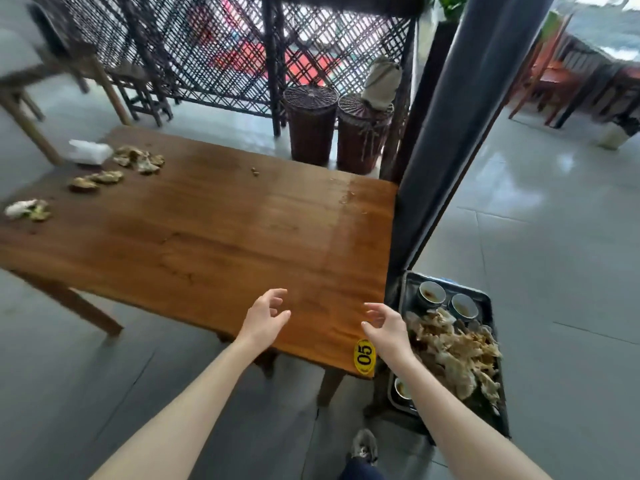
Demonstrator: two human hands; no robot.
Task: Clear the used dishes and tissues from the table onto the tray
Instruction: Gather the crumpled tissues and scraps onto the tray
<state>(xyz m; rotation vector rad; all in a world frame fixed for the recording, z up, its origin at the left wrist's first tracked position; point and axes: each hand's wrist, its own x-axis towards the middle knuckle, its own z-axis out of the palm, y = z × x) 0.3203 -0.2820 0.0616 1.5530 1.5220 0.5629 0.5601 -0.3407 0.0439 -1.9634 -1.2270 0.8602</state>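
Spanning most of the view, a long brown wooden table runs from the far left to the near right. Just beside its near right corner, lower down, sits a dark rectangular metal tray. It carries a heap of crumpled, stained used tissues and three small round ceramic cups: two at its far end and one at its near end, partly hidden by the right forearm.

Both bare hands hover over the table's near right corner, palms facing each other. The left hand is open with its fingers loosely curled and holds nothing. The right hand is the same, spread and empty, close to the tray's left edge.

The tissues not yet cleared lie well apart from both hands, at the table's far left. There is a cluster of soiled wads next to a white soft tissue packet, two flatter wads nearer, and a white and greenish clump at the left edge.

A yellow oval label reading "05" sits on the near right corner, between the wrists. A tiny scrap lies near the far edge.
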